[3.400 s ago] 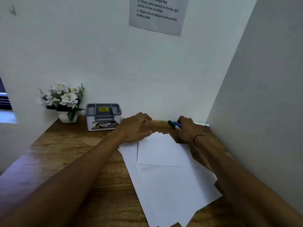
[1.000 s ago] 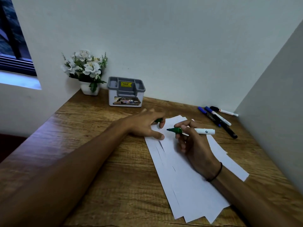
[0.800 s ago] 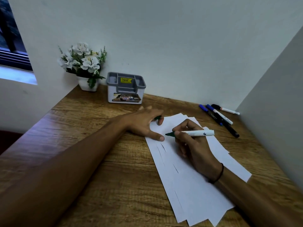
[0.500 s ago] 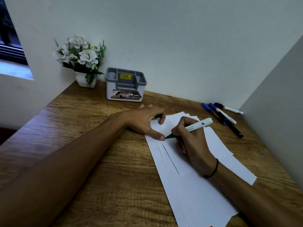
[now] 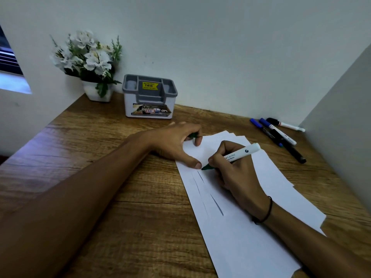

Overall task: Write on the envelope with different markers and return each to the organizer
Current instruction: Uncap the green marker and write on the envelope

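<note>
**Writing with the first marker, organizer unfilled**

Starting left of the organizer (image 5: 149,96), a flower pot (image 5: 97,92) stands against the wall. The organizer's compartments look empty from this angle, though their floors are partly hidden, so no marker seems to have been returned.

Right of the organizer and nearer the viewer, the left hand (image 5: 176,142) lies mostly flat with thumb spread, pinning the top of the envelopes (image 5: 241,227); a bit of green, probably the cap (image 5: 193,135), shows under its curled fingers. Just right of it, the right hand (image 5: 234,173) is closed in a writing grip on the green marker (image 5: 233,156), tip touching the top envelope. No written marks are clear yet.

Far right of the organizer, by the side wall, spare markers (image 5: 281,135) lie on the desk (image 5: 100,157), capped. I judge the task barely begun: writing, capping, returning, and the other colours remain.
</note>
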